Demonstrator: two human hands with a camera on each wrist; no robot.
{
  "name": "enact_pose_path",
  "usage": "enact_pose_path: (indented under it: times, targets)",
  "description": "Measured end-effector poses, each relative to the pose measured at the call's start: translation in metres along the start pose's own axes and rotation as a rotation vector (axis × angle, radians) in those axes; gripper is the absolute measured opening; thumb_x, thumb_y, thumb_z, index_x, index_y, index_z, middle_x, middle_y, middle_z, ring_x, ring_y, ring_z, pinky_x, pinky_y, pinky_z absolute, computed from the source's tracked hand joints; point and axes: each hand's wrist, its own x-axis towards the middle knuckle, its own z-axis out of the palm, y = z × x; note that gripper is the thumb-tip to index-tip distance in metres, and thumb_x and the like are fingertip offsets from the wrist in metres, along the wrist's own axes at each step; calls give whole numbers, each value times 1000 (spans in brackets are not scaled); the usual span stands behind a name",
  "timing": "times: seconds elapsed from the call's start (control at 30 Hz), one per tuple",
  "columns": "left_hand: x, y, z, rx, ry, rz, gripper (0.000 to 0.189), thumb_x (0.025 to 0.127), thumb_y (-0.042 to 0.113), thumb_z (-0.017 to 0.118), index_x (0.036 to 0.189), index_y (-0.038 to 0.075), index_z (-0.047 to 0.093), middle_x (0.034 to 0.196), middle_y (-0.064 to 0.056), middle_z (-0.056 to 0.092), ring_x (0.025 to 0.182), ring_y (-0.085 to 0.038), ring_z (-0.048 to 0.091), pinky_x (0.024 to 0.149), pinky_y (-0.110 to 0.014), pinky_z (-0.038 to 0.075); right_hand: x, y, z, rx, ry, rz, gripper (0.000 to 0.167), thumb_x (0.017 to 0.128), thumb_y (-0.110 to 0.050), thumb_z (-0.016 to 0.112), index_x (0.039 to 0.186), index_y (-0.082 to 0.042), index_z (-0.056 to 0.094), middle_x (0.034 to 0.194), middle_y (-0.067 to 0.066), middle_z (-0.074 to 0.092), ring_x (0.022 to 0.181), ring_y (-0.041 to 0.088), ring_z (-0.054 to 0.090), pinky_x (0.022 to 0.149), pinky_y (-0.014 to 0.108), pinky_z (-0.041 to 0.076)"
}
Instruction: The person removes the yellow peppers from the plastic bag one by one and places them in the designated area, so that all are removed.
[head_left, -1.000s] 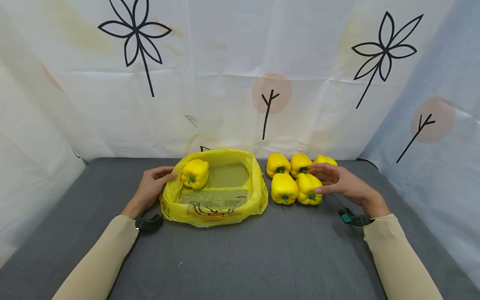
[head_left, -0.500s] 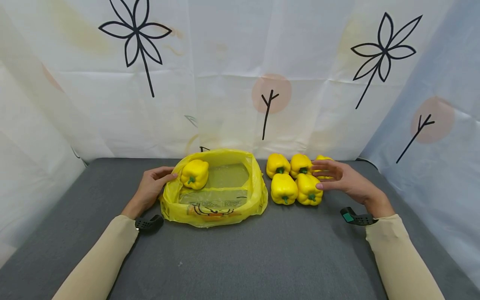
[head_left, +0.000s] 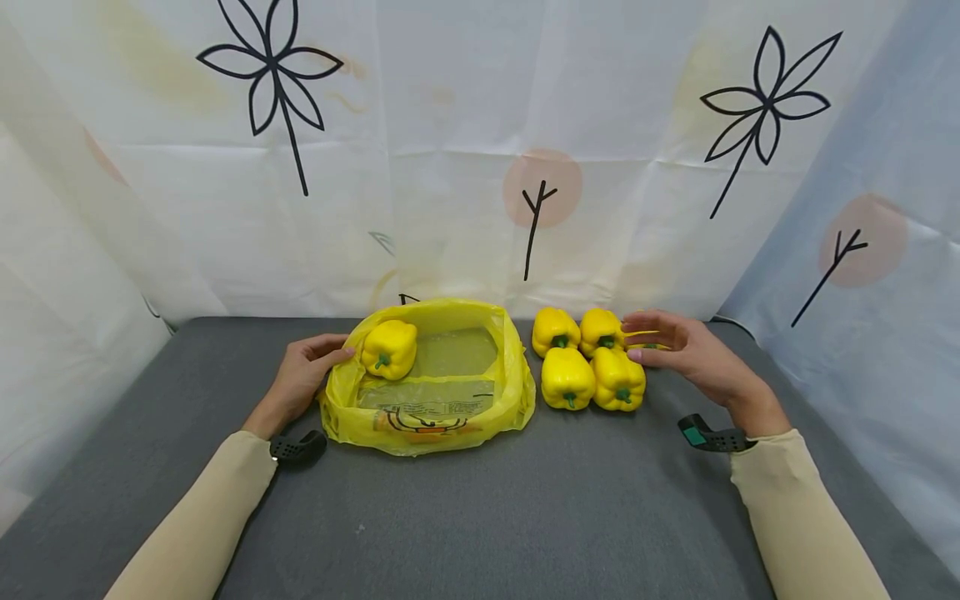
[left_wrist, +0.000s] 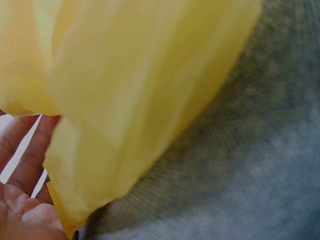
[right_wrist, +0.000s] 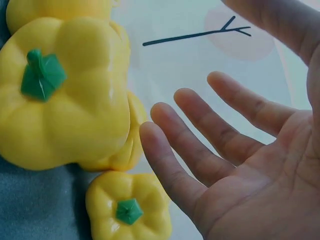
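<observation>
A yellow plastic bag point(head_left: 442, 429) stands with its mouth spread wide, a yellow bell pepper point(head_left: 389, 350) inside at its left. My left hand point(head_left: 300, 375) holds the bag's left rim, thumb over the edge and fingers behind. In the left wrist view the bag's film covers part of those fingers. To the right my right hand point(head_left: 690, 354) hovers beside the back-right bell pepper point(right_wrist: 127, 210), which it largely hides in the head view. Its fingers are spread, apart from the peppers in the right wrist view. Nearest the wrist camera is the front-right bell pepper point(right_wrist: 65, 95).
More yellow bell peppers with green stems stand in two rows right of the bag: a front-left one point(head_left: 567, 379), a back-left one point(head_left: 555, 332) and a back-middle one point(head_left: 602, 331). A grey tabletop point(head_left: 480, 525) lies below; a patterned white curtain point(head_left: 450, 208) hangs behind.
My right hand has shifted slightly back and right, away from the front-right pepper and over to the back-right one. The left hand and the bag have stayed in place.
</observation>
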Motion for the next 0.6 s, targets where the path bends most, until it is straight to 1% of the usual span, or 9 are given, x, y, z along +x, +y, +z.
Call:
enact_pose_path:
  times: [0.13,0.33,0.5,0.6]
  targets:
    - [0,0,0,2,-5,4,38,101,15,66,131,-7,63,108,12,71,97,-8,67,80,-23,58,1,-4,3,-5,22,-2,56,102,-20,65,148,3,43,146,23,49,133,43,46,92,24,52]
    - [0,1,0,0,-1,1,35,101,15,67,129,-4,66,107,12,71,96,-8,68,80,-23,58,2,-9,7,6,28,-22,53,102,-19,65,146,3,46,144,26,50,131,41,49,92,24,52]
    - [0,2,0,3,2,-11,40,101,14,66,132,-10,61,107,12,71,97,-8,67,81,-22,58,2,-14,11,4,23,-34,50,102,-18,65,145,0,48,145,26,48,132,43,47,93,24,51]
    - [1,3,1,10,4,-21,43,101,14,66,134,-12,58,106,13,70,97,-7,67,81,-22,57,2,-18,13,4,19,-36,51,102,-18,65,146,1,48,147,25,47,133,42,47,93,24,51]
